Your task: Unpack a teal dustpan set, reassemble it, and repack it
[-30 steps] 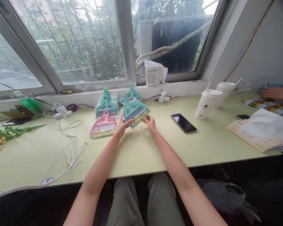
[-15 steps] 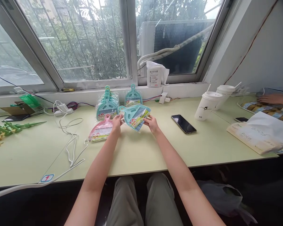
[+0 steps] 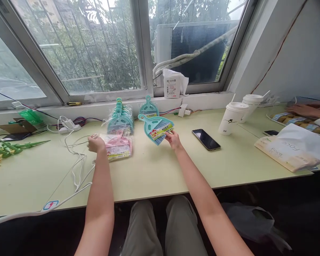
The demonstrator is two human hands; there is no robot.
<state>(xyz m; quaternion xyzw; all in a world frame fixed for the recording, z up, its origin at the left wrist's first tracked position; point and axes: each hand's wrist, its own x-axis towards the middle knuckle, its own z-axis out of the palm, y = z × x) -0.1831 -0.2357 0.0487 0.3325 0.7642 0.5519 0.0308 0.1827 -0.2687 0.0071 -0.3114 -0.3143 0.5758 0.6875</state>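
Observation:
My right hand (image 3: 173, 139) holds a teal dustpan-and-brush set (image 3: 155, 128) by its lower right edge, tilted above the table. Off to the left, my left hand (image 3: 96, 143) is closed on a clear plastic wrapper (image 3: 106, 138) that stretches over the pink dustpan set (image 3: 120, 146) lying on the table. Behind the pink set stands a row of wrapped teal sets (image 3: 120, 121). One more teal set (image 3: 148, 106) leans against the wall under the window.
A phone (image 3: 206, 139), two lidded cups (image 3: 232, 117) and a tissue pack (image 3: 290, 149) lie to the right. White cables (image 3: 81, 167) and green stems (image 3: 18, 145) are left. Another person's hand (image 3: 306, 110) rests at far right.
My left hand has left the teal set and moved left, pulling clear plastic with it. The teal set, now unwrapped, stays in my right hand.

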